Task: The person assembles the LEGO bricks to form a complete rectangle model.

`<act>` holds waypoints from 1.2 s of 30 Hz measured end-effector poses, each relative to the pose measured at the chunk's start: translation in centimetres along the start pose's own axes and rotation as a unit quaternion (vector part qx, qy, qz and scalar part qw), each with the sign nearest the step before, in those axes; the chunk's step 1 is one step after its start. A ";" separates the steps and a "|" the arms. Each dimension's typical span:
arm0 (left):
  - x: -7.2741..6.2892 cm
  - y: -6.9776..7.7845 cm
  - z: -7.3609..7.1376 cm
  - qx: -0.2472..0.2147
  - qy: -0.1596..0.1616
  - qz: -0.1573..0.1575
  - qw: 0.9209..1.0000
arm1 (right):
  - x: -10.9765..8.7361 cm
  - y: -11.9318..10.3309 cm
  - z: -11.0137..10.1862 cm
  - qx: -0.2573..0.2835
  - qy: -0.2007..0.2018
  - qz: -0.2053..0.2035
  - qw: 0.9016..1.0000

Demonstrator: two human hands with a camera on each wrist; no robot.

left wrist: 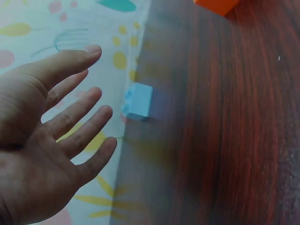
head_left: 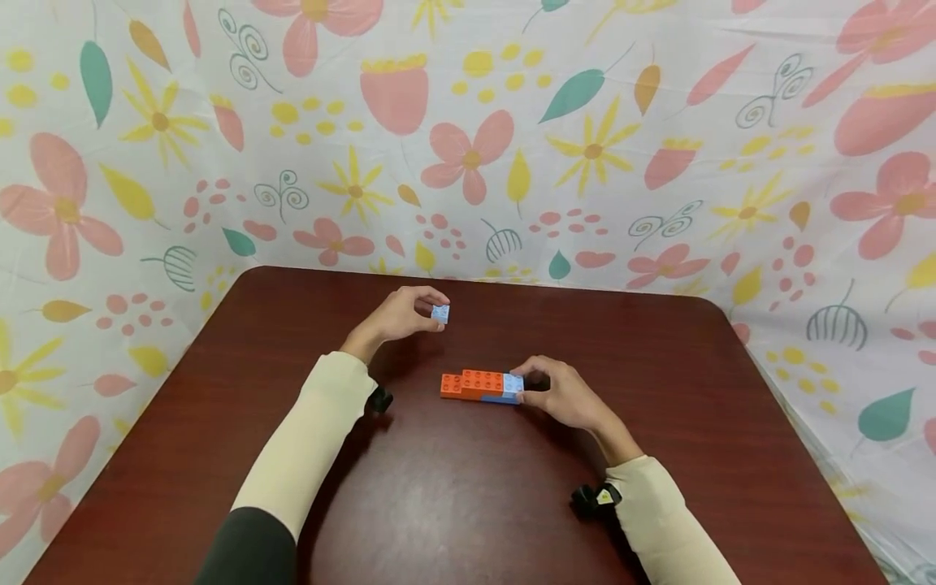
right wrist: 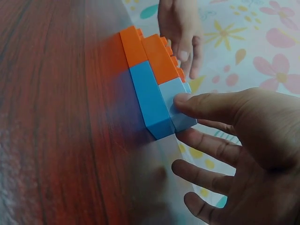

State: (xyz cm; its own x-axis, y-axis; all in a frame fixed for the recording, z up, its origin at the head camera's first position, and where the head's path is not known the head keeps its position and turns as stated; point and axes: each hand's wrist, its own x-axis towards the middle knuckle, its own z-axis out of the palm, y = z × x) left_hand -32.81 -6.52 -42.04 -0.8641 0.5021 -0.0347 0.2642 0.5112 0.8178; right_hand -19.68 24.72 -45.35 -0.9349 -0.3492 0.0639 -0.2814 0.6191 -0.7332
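Note:
A two-layer stack of toy bricks lies on the table. Its lower layer pairs an orange brick with a blue brick; on top sit another orange brick and a light-blue brick at the right end. My right hand pinches that light-blue brick, thumb on its near side and index finger at its far side, other fingers spread. Further back, my left hand hovers around a loose light-blue brick, which stands on the table just beyond the spread fingertips in the left wrist view.
The dark reddish-brown table has rounded far corners. A white curtain printed with flowers and leaves hangs behind it and along both sides. Small black cameras are strapped to both wrists, over pale sleeves.

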 end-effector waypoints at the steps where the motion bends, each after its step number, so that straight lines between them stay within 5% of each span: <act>1: 0.3 -0.2 0.0 -0.003 0.000 -0.004 1.000 | 0.0 0.0 0.0 0.000 -0.001 -0.001 1.000; 10: 2.2 -2.1 -0.1 -0.007 0.019 -0.026 0.999 | 0.1 0.1 0.0 0.009 -0.004 -0.009 1.000; 17: 2.5 -4.0 0.5 0.021 0.049 -0.056 0.997 | -0.1 0.2 0.4 0.023 -0.017 -0.008 1.000; 36: 2.7 -3.5 1.7 0.065 0.089 -0.084 0.990 | -0.1 0.2 0.2 0.012 -0.008 -0.004 1.000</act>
State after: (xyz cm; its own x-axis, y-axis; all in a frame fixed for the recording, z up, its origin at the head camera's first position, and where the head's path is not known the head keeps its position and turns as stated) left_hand -35.30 -5.76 -45.98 -0.9593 0.2772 -0.0531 0.1530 0.6691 0.7273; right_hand -19.59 24.74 -45.63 -0.9290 -0.3654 0.0588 -0.2830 0.5989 -0.7491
